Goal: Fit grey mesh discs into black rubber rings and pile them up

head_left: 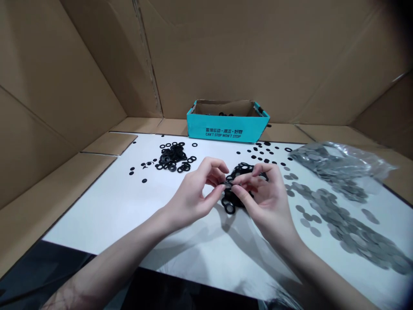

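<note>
Thumb and fingertips of my left hand (195, 189) pinch one side of a small black ring (227, 184), with grey showing inside it. On the opposite side, the thumb and fingers of my right hand (269, 193) also close on this ring. Directly beneath and behind the fingertips is a pile of black rings (244, 168), partly covered by my right hand. One ring with a pale centre (229, 209) lies at the near edge of this pile. Whether the grey inside the held ring is a separate disc is too small to tell.
Another heap of black rings (172, 156) lies to the left on the white tabletop (106, 202). A turquoise box (226, 129) stands at the back. To the right are many grey discs (351, 228) and a clear plastic bag of discs (335, 159). Cardboard walls (274, 56) surround the table.
</note>
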`<control>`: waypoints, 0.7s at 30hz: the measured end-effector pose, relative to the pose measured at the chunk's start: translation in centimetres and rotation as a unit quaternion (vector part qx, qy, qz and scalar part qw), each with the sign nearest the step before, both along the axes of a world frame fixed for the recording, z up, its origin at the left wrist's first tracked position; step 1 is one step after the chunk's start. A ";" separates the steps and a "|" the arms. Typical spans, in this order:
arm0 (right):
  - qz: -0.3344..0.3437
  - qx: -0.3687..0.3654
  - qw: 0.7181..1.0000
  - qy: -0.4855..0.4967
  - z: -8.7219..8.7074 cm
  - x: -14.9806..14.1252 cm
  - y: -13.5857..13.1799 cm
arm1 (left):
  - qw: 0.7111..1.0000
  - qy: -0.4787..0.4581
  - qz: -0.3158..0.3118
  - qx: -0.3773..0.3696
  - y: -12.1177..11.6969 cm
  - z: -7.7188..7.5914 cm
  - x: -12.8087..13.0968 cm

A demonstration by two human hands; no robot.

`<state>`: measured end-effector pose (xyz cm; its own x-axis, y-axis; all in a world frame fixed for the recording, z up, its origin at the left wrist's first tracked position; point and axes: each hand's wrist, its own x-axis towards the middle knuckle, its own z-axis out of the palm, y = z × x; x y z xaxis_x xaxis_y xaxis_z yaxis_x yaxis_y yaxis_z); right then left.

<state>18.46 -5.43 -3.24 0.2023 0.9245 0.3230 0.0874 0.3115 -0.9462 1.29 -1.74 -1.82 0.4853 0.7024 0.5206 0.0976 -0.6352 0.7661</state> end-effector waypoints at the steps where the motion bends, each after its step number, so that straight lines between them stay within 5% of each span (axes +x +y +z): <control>1: 0.000 0.001 1.000 -0.002 0.0 0.0 0.0 | 1.000 0.006 0.000 0.000 0.0 0.0 0.0; 12: 0.007 0.034 0.998 -0.048 -0.5 -0.2 -0.1 | 0.992 0.125 -0.033 0.002 0.3 1.2 -0.5; 21: -0.005 0.045 0.992 -0.115 -0.3 0.1 -0.1 | 0.998 0.060 -0.025 0.015 0.2 0.9 -0.3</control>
<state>18.58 -5.48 -3.50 0.1234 0.8879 0.4433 0.3018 0.3920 -0.8691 1.01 -1.52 -0.95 0.5792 0.6605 0.4778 0.1545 -0.6644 0.7312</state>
